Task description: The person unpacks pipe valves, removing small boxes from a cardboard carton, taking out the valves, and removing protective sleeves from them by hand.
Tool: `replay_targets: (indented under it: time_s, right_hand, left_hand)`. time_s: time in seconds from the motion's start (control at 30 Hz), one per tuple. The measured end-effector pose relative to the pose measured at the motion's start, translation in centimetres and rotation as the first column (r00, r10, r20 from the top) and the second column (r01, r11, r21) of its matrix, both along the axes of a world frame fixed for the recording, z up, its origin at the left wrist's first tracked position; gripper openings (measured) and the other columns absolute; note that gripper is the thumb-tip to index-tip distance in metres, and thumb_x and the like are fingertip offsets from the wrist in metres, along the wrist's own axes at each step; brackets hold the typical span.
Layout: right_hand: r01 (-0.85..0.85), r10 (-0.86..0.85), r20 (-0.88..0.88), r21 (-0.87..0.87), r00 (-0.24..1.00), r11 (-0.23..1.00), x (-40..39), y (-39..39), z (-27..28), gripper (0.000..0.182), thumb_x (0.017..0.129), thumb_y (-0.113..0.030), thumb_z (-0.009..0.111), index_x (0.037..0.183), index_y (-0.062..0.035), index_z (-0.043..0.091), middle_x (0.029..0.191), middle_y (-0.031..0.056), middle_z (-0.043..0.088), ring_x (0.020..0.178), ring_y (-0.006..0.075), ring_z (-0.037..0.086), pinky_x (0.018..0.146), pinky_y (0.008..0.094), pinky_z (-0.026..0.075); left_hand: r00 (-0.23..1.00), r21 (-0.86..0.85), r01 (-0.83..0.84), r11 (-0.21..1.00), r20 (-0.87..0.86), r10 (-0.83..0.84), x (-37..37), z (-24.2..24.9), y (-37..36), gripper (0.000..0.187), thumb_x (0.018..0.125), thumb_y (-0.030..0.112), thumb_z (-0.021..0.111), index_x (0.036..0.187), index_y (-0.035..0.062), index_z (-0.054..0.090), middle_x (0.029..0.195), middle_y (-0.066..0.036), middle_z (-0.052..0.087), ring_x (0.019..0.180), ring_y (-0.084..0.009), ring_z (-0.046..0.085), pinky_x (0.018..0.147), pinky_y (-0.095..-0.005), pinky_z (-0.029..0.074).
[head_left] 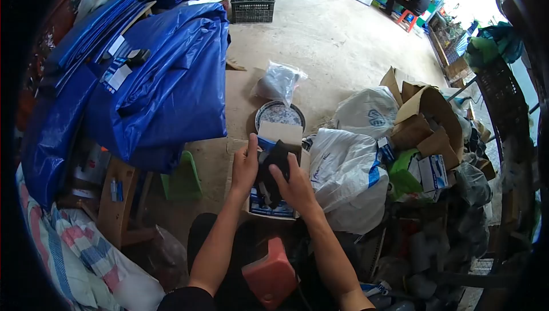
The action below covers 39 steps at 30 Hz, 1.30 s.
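Between my two hands is a dark black object [274, 165], soft or strap-like in outline; its exact kind cannot be made out. My left hand [246, 165] grips its left side with the thumb raised. From the right, my right hand [294, 184] holds it with the thumb laid across its front. Directly beneath is an open cardboard box [281, 132] with its far flap up and blue-printed packs [269, 208] inside. A red plastic piece [271, 274] shows close to my body, between my forearms.
Folded blue tarpaulin [171, 76] is piled at the left, above a green plastic stool [182, 179]. Beyond the box are a round patterned tray [280, 114] and a clear plastic bag [280, 82]. White sacks [349, 179] and torn cartons [432, 119] crowd the right. A person [416, 1] sits far back.
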State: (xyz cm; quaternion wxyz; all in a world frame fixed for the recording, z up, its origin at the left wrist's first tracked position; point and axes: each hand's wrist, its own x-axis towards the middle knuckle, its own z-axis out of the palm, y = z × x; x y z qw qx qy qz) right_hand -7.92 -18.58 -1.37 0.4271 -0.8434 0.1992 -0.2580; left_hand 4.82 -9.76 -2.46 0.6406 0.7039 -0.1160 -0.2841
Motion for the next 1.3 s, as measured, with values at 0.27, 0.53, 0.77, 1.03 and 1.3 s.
replay_targets:
  time_s: [0.27,0.53,0.77,1.03,1.3]
  right_hand:
    - [0.374,-0.386,0.014,0.221,0.922,0.901,0.4,-1.1,-2.1,0.03,0.104,-0.026,0.037,0.105,0.0,0.052,0.091,0.0271,0.061,0.086,0.0452,0.061,0.073,0.0508,0.044]
    - [0.176,-0.227,0.001,0.628,0.974,0.758,0.1,-2.3,-2.6,0.044,0.103,-0.039,0.049,0.119,0.0017,0.052,0.102,0.0156,0.064,0.098,0.0221,0.062,0.086,0.0329,0.047]
    - [-0.098,-0.064,-0.226,-0.636,0.972,0.765,-2.0,-4.5,-6.3,0.052,0.088,-0.003,0.053,0.14,-0.0057,0.052,0.139,0.0285,0.048,0.134,0.0415,0.043,0.115,0.0505,0.031]
    - [-0.14,0.072,0.122,0.925,0.99,0.353,-1.1,-0.9,-1.2,0.03,0.101,-0.025,0.059,0.122,-0.0037,0.06,0.108,0.0066,0.067,0.096,0.0152,0.065,0.083,0.0291,0.052]
    - [0.042,-0.035,-0.036,0.184,0.999,0.982,0.6,-0.1,1.2,0.031,0.1,-0.025,0.062,0.103,0.005,0.067,0.09,0.0044,0.067,0.081,0.0115,0.057,0.074,0.0272,0.047]
  left_hand:
    - [0.971,-0.047,0.059,0.997,0.235,-0.046,-2.1,1.0,-0.6,0.046,0.095,0.044,0.064,0.086,-0.0006,0.066,0.074,-0.006,0.063,0.071,-0.0106,0.056,0.065,-0.0306,0.045]
    - [0.991,-0.031,0.046,0.998,0.125,-0.042,-2.2,0.3,-0.8,0.049,0.097,0.05,0.06,0.095,0.0014,0.065,0.074,-0.002,0.062,0.065,-0.0115,0.058,0.062,-0.0299,0.048]
    - [0.958,0.082,-0.099,0.992,0.276,0.073,-1.6,-5.7,-2.7,0.058,0.099,0.057,0.05,0.095,0.0028,0.069,0.077,-0.005,0.064,0.068,-0.0115,0.057,0.063,-0.033,0.047]
    - [0.947,-0.079,0.073,0.994,0.318,-0.044,0.7,2.3,2.1,0.044,0.093,0.041,0.066,0.096,-0.0027,0.066,0.079,-0.015,0.067,0.077,-0.0162,0.066,0.07,-0.0344,0.05]
    - [0.928,-0.181,-0.372,0.91,-0.092,0.361,4.1,-0.2,6.4,0.054,0.094,0.055,0.059,0.094,0.001,0.065,0.07,-0.01,0.062,0.055,-0.0166,0.061,0.049,-0.0329,0.048]
